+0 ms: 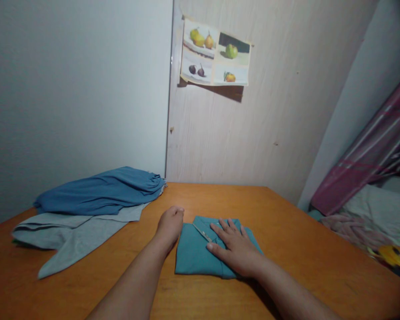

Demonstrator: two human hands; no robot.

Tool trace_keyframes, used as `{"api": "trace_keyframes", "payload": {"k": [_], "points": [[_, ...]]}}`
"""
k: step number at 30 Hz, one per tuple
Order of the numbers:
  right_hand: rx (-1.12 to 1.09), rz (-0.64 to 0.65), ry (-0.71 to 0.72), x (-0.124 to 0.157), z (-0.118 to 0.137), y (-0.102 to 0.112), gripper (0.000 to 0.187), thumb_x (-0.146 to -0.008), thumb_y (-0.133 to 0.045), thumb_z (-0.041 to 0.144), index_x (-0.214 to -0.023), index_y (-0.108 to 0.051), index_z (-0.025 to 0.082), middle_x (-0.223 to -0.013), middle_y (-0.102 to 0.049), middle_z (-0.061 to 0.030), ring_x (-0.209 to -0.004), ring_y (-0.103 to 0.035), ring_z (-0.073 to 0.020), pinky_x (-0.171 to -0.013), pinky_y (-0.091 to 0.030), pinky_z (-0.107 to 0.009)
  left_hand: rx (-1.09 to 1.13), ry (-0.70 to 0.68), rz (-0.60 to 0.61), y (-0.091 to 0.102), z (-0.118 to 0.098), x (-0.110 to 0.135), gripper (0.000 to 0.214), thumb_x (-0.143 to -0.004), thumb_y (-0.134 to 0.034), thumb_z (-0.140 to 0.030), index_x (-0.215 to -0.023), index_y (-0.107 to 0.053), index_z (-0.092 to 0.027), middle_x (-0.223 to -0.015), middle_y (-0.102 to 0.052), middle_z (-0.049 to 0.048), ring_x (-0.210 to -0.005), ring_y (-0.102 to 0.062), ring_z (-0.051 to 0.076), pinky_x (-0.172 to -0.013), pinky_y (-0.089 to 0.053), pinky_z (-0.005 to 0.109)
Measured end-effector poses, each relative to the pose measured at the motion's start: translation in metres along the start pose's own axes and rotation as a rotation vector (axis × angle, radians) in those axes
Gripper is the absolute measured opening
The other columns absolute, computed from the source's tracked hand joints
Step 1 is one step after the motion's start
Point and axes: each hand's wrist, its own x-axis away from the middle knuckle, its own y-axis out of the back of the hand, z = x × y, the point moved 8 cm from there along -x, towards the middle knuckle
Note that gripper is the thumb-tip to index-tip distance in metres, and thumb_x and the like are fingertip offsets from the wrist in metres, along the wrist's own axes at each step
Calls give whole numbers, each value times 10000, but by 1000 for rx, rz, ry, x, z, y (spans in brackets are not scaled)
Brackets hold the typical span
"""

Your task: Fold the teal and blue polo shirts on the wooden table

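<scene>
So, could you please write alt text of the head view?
A person's right hand lies spread on a folded teal garment on an orange table; the left hand is curled beside the garment's left edge. Farther left, blue cloth lies over grey cloth; a fruit poster hangs behind.

Fruit poster (216, 58) on a pale wood-grained panel (220, 133), magenta curtain (356, 155) and crumpled pale fabric (380, 211) at far right

Passage over tabletop (131, 249) between left hand (170, 226) and grey garment (78, 238); blue garment (96, 192) obstructs far left; wall (216, 142) closes back.
</scene>
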Motion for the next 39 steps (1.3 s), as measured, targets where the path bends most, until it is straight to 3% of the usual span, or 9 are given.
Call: {"api": "trace_keyframes", "payload": {"k": [4, 7, 12, 20, 26, 30, 35, 39], "points": [[-8, 5, -5, 1, 1, 1, 854, -860, -275, 837, -1561, -273, 349, -1663, -97, -37, -1521, 15, -338, -1181, 25, -610, -120, -23, 71, -1, -5, 5, 243, -821, -537, -365, -653, -607, -204, -691, -639, 27, -735, -585, 201, -646, -386, 275], [-14, 18, -11, 1, 1, 0, 853, -865, -276, 831, -1565, -261, 344, -1665, -86, -37, -1520, 26, -337, -1180, 35, -608, -311, -63, 139, -5, -11, 13, 151, -774, -627, -357, -746, -685, -221, -829, -711, 52, -851, -625, 234, -722, -414, 296], [-34, 16, -4, 1, 3, 1, 874, -855, -268, 846, -1565, -267, 336, -1664, -100, -47, -1520, 24, -341, -1177, 34, -610, -605, -128, 186, -10, -17, 18, 177, -813, -598, -356, -880, -727, -255, -1026, -734, 79, -959, -637, 262, -756, -404, 328], [-34, -1, 4, 3, 4, 4, 881, -850, -266, 851, -1558, -295, 328, -1662, -124, -55, -1520, -4, -351, -1174, 35, -610, -620, -137, 194, -6, -19, 18, 205, -868, -523, -301, -874, -720, -247, -1008, -743, 65, -933, -653, 236, -714, -398, 296], [-33, -10, 6, 0, 2, 2, 890, -845, -259, 857, -1557, -298, 325, -1662, -127, -51, -1521, 1, -346, -1175, 38, -604, -575, -334, 127, -7, -44, 27, 244, -933, -475, -309, -931, -702, -220, -993, -720, 74, -967, -633, 219, -796, -406, 289], [-33, 13, -4, 1, 5, 5, 899, -845, -278, 853, -1562, -288, 309, -1664, -109, -60, -1519, 3, -356, -1174, 36, -607, -564, -367, 166, -11, -44, 28, 236, -935, -479, -296, -924, -702, -217, -984, -720, 69, -944, -633, 210, -773, -400, 281], [-37, -62, 18, 18, 24, 17, 868, -884, -290, 804, -1582, -221, 293, -1662, -99, -81, -1519, -17, -351, -1179, 37, -601, -563, -331, 210, -13, -34, 23, 266, -950, -464, -343, -911, -699, -224, -984, -733, 63, -929, -645, 210, -724, -385, 269], [-55, -49, 93, 34, 43, 5, 850, -887, -305, 792, -1584, -197, 317, -1663, -55, -57, -1522, 10, -330, -1190, 13, -587, -550, -323, 187, -10, -34, 21, 268, -945, -460, -345, -902, -695, -223, -970, -734, 61, -917, -649, 213, -714, -383, 271]]}}
